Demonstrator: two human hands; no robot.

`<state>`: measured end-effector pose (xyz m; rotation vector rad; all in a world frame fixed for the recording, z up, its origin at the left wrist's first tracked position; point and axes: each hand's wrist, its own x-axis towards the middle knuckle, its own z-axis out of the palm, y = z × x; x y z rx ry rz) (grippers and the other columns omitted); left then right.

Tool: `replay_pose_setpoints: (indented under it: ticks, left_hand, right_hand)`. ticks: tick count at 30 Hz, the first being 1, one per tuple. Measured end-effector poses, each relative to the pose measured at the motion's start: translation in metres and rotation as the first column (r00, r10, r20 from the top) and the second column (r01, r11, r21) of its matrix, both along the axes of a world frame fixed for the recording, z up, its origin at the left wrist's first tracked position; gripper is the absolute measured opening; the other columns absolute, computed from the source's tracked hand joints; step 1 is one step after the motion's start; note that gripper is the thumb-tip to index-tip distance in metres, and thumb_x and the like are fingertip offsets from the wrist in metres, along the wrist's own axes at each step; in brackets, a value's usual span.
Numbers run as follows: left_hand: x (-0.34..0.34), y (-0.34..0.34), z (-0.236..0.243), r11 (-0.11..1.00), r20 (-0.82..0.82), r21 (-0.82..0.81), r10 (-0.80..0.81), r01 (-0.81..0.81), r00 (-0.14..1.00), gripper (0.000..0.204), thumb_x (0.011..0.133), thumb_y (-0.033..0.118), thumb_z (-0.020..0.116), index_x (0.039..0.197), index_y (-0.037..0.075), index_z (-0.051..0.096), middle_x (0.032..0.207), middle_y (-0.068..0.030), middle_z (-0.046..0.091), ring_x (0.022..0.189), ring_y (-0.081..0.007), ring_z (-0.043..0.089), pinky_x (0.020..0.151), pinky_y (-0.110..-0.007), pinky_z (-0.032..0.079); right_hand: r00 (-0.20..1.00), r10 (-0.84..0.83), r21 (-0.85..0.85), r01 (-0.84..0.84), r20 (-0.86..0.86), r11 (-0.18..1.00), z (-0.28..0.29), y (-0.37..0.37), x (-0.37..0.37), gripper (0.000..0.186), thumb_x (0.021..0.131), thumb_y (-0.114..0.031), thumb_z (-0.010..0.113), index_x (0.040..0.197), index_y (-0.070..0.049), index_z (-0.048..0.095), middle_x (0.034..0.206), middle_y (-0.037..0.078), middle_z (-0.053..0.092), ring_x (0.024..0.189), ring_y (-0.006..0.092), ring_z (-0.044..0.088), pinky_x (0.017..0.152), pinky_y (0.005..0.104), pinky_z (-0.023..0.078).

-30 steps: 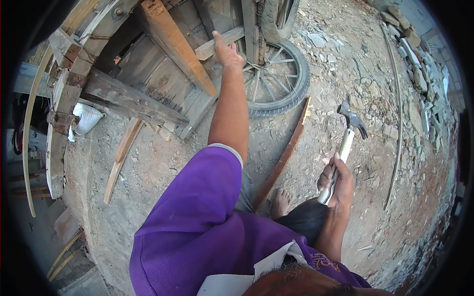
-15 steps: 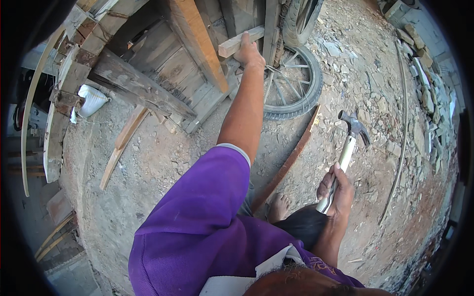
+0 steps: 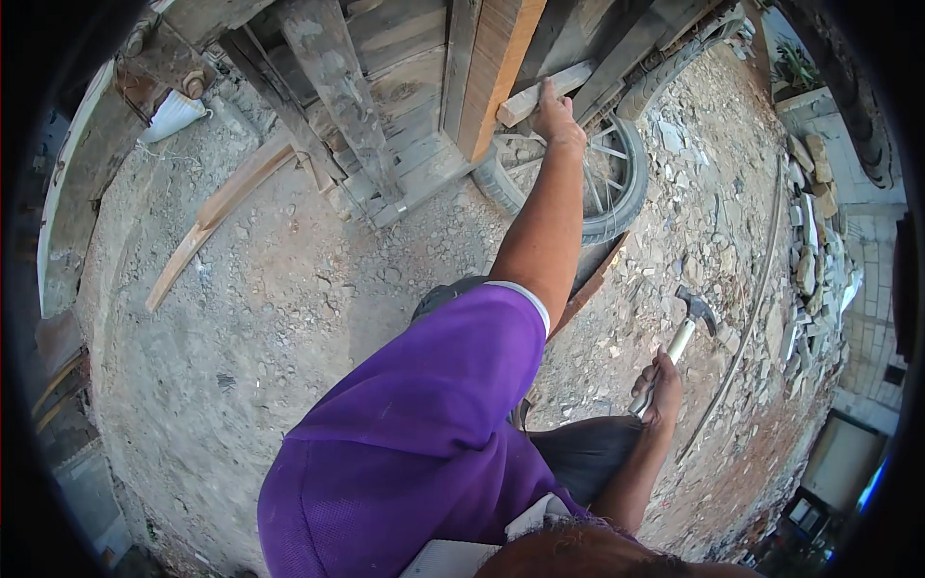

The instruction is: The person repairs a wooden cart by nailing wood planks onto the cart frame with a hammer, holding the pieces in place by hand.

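Note:
My left arm reaches forward to the wooden structure. My left hand (image 3: pixel 557 118) is closed on a short pale wooden block (image 3: pixel 528 102), which sits beside the upright orange-brown post (image 3: pixel 499 72); part of the grip is hidden behind the hand. Low on the right, my right hand (image 3: pixel 661 387) is wrapped around the white handle of a claw hammer (image 3: pixel 680 339). The hammer's dark head points away from me, above the rubble-strewn ground and apart from the block.
A spoked wheel with a tyre (image 3: pixel 631 197) lies below the block, next to a reddish-brown plank (image 3: pixel 590 289). Long timber pieces (image 3: pixel 226 197) and a white sack (image 3: pixel 173 116) are at the left. Stacked stones (image 3: pixel 809 241) line the right, near a thin pole (image 3: pixel 747 328).
My view has shifted left, so the structure and wheel appear farther right. My left hand still grips the block by the post, and the hammer stays in my right hand.

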<state>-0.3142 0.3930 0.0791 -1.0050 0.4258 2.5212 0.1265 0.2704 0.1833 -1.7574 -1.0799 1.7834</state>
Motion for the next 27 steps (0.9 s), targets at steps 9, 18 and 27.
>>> replay_pose_setpoints:
  ticks: [9,18,27]
  left_hand:
    - [-0.012,0.012,-0.016,0.979,-0.418,-0.168,0.035,-0.115,0.908,0.046,0.082,0.015,0.077,0.122,0.006,0.056,0.118,-0.0053,0.063,0.100,-0.0168,0.061,0.075,-0.034,0.049]
    - [-0.004,0.003,0.005,0.983,-0.378,-0.184,-0.074,0.003,0.923,0.050,0.082,0.018,0.074,0.120,-0.005,0.051,0.121,-0.0125,0.058,0.106,-0.0230,0.059,0.092,-0.040,0.055]
    - [-0.018,0.014,0.015,0.907,-0.593,-0.420,-0.239,-0.042,0.769,0.034,0.087,0.022,0.075,0.107,-0.002,0.064,0.101,-0.0063,0.066,0.079,-0.0164,0.062,0.071,-0.033,0.054]
  right_hand:
    - [0.997,0.007,0.042,-0.011,0.081,0.999,0.009,-0.029,-0.016,0.025,0.097,-0.024,0.059,0.079,-0.009,0.049,0.054,0.002,0.048,0.037,0.0141,0.047,0.035,0.0296,0.042]
    - [0.998,0.032,0.057,-0.036,0.061,0.998,0.022,-0.036,-0.037,0.022,0.098,-0.023,0.059,0.084,-0.010,0.049,0.056,0.002,0.047,0.039,0.0123,0.046,0.036,0.0273,0.040]
    - [0.998,0.057,0.018,-0.056,-0.022,0.998,0.033,-0.035,-0.046,0.023,0.095,-0.025,0.065,0.090,-0.008,0.050,0.058,0.000,0.049,0.039,0.0107,0.047,0.036,0.0254,0.038]
